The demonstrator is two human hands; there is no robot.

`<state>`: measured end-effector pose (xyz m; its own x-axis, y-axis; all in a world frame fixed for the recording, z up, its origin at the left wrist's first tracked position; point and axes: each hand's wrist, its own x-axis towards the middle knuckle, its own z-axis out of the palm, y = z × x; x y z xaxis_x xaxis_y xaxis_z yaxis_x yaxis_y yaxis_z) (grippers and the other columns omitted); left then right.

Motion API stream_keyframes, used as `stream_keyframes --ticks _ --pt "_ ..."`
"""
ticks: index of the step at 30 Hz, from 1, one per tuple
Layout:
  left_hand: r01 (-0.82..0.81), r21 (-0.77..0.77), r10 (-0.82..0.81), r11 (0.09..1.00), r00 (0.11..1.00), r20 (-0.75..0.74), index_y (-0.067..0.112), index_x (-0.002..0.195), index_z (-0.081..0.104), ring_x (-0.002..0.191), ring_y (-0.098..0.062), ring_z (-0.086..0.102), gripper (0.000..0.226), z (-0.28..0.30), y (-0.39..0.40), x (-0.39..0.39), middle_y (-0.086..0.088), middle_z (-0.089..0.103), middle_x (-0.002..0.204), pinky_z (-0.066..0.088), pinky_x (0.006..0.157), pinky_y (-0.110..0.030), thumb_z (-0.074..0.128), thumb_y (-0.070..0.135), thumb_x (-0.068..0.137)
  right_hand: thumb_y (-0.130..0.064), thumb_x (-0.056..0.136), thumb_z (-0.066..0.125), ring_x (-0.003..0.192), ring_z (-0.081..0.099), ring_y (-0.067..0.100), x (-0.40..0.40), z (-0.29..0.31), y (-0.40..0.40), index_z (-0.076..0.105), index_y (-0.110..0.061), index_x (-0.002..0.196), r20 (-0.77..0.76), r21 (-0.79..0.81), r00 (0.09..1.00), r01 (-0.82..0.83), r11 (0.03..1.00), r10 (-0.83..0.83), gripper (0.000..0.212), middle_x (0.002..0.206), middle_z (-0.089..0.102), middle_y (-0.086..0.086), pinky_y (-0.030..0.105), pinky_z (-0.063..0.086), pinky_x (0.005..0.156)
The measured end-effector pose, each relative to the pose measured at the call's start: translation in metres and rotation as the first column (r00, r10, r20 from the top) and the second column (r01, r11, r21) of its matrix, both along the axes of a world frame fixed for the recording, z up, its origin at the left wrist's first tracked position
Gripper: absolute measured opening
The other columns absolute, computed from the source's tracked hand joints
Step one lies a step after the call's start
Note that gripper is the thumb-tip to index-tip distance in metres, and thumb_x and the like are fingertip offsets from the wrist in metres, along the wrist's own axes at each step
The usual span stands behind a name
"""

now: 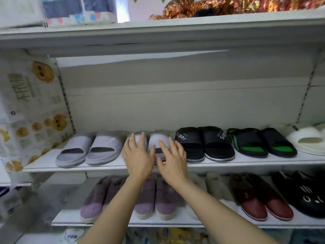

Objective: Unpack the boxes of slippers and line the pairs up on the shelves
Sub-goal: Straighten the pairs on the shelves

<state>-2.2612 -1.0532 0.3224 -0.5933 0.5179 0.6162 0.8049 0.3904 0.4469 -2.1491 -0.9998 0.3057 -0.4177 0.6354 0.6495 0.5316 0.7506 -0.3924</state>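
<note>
Reaching over the white metal middle shelf, I rest my left hand and right hand, fingers spread and holding nothing, on a pale grey slide slipper pair. It stands between another grey pair and a black "Super" pair.

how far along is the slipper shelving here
Done: the upper shelf holds a grey pair, black pair and green-lined pair; the lower shelf is lined too. In hand: left hand and right hand, both open, over a pale pair. No boxes show, so what's left is unclear.
</note>
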Motion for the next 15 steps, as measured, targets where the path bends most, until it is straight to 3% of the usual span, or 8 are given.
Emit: stream_keyframes --ticks 3,7,11,15 --pt "0.180 0.046 -0.178 0.983 0.983 -0.054 0.018 0.147 0.047 0.143 -0.040 0.031 0.061 0.016 0.023 0.039 -0.020 0.035 0.156 0.026 0.117 -0.050 0.052 0.044 0.092 -0.042 0.082 0.048 0.127 0.044 0.032 0.041 0.013 0.023 0.058 -0.026 0.134 -0.107 0.131 0.991 0.093 0.987 -0.079 0.055 0.144 0.051 0.008 0.048 0.041 0.099" --pt "0.331 -0.088 -0.333 0.940 0.943 -0.006 0.024 0.155 0.031 0.148 -0.035 0.021 0.066 0.016 0.063 0.087 -0.017 0.021 0.163 0.017 0.122 -0.042 0.054 0.044 0.097 -0.045 0.083 0.058 0.140 0.024 0.040 0.100 0.023 0.066 0.042 -0.036 0.146 0.075 0.053 0.966 0.244 0.968 -0.247 0.065 0.157 0.030 0.011 0.058 0.029 0.106" --pt "0.256 -0.257 -0.250 0.932 0.966 0.057 0.032 0.159 0.016 0.151 -0.035 0.011 0.069 0.005 0.090 0.105 -0.014 0.009 0.166 0.014 0.123 -0.044 0.043 0.055 0.099 -0.059 0.091 0.048 0.147 -0.002 0.038 0.126 0.026 0.095 0.016 -0.049 0.151 0.299 -0.076 0.921 0.283 0.956 -0.249 0.068 0.164 -0.003 0.003 0.055 0.010 0.117" --pt "0.183 -0.309 -0.159 0.933 0.982 0.103 0.036 0.159 0.011 0.151 -0.037 0.011 0.066 0.000 0.095 0.118 -0.013 0.008 0.167 0.012 0.123 -0.047 0.038 0.052 0.101 -0.060 0.093 0.041 0.148 0.000 0.036 0.128 0.022 0.102 0.024 -0.050 0.148 0.320 -0.121 0.927 0.245 0.962 -0.196 0.058 0.164 0.001 0.000 0.057 0.009 0.117"
